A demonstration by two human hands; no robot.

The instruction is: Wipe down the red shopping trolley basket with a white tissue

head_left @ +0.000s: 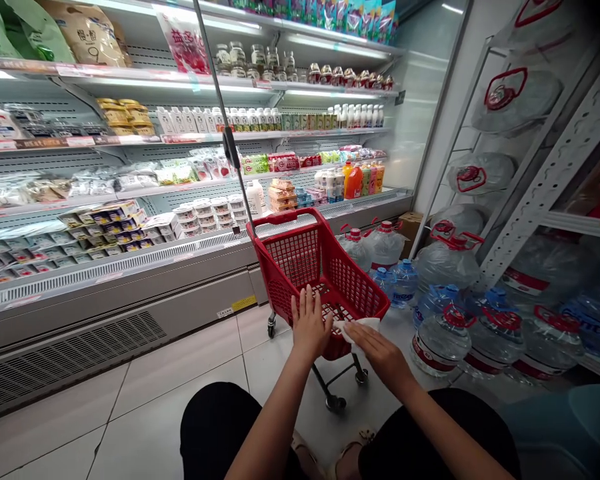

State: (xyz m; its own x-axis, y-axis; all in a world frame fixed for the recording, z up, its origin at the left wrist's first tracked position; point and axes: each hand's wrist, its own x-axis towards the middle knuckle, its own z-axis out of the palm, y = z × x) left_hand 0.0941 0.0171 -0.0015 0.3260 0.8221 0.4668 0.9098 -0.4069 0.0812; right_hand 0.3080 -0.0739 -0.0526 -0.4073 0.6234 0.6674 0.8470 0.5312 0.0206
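Note:
A small red shopping cart (300, 250) with lattice walls stands on the tiled floor in front of me. Over its near left rim my left hand (310, 323) lies with the fingers stretched out and apart, holding nothing. My right hand (377, 350) is at the near right rim, its fingers pressed on a white cloth or tissue (367, 324). The cloth lies along the near rim, partly hidden under the fingers. The inside of the cart shows a bare lattice floor.
A lit refrigerated shelf unit (190, 257) with dairy goods and drinks runs along the back and left. Large water bottles (440, 340) stand on the floor at the right, beside a white metal rack (525, 193). A thin pole rises at the cart's far left corner.

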